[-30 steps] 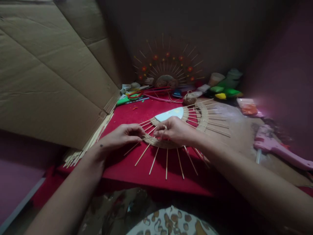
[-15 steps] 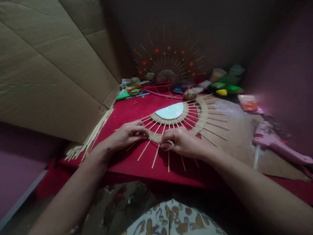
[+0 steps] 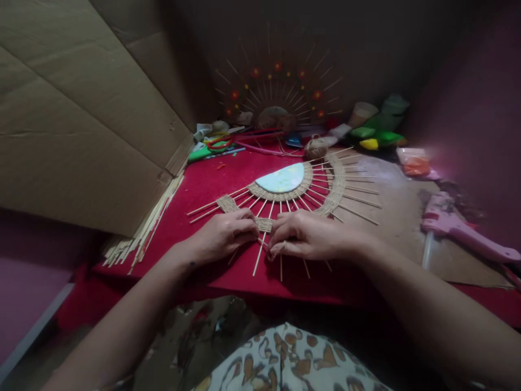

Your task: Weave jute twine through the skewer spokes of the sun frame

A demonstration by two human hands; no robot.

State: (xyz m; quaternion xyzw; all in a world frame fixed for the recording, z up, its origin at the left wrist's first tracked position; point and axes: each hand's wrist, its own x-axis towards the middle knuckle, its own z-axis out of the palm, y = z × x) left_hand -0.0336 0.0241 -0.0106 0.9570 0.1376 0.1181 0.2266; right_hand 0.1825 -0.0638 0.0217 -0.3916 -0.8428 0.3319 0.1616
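A half-round fan frame of thin sticks and woven twine lies on the red cloth, with a pale blue half-disc (image 3: 280,178) at its centre. An outer woven twine band (image 3: 265,225) runs across the sticks (image 3: 260,260) and shows between my hands. My left hand (image 3: 230,232) is closed at the band's left part, its fingertips pinching the edge. My right hand (image 3: 307,234) is closed just right of it, holding a strand of twine (image 3: 264,242) that stretches between the two hands. The fingers hide part of the band.
A ball of twine (image 3: 316,147) sits behind the frame. Loose sticks (image 3: 148,225) lie at left beside a cardboard panel (image 3: 81,119). A pink glue gun (image 3: 456,225) rests on brown board at right. Scissors (image 3: 220,142) and small packets line the back, before a flower-decorated stick fan (image 3: 278,89).
My left hand has moved right along the band, uncovering its left end. My right hand has shifted slightly right and turned, its twine loop now a strand between the hands. The view has tilted slightly.
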